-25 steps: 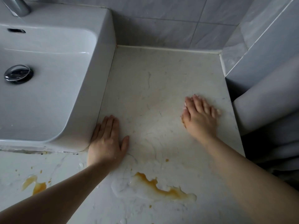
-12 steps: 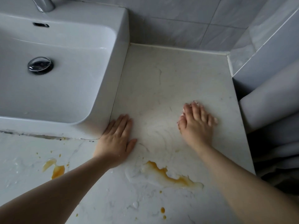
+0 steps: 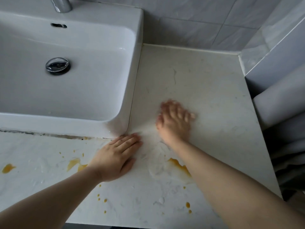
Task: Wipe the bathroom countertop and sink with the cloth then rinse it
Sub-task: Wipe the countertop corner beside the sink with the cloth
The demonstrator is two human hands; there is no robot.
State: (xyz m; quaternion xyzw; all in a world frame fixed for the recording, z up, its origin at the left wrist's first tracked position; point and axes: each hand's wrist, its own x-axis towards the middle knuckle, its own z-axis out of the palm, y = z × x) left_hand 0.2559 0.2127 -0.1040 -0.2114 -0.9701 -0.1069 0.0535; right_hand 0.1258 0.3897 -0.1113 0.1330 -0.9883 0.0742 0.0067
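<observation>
A thin cream cloth [image 3: 198,83] lies spread flat over the counter to the right of the white sink [image 3: 102,90]. My left hand [image 3: 115,157] rests flat on the cloth's near-left edge, by the sink's front corner. My right hand [image 3: 173,123], blurred and with fingers spread, presses on the cloth a little further back. Creases run through the cloth between the two hands. Orange liquid [image 3: 179,165] is pooled on the white marble countertop [image 3: 140,204] by my right forearm, with more orange puddles [image 3: 74,163] and drops to the left.
The faucet [image 3: 61,4] stands at the sink's back, and the chrome drain plug [image 3: 57,65] sits in the basin. Grey tile wall [image 3: 189,22] closes off the back and right. Grey folded fabric [image 3: 283,104] hangs past the counter's right edge.
My right hand has slid left toward the sink and my left hand now sits nearer the counter's front, so the hands are closer together and the cloth is creased between them. The view has shifted left.
</observation>
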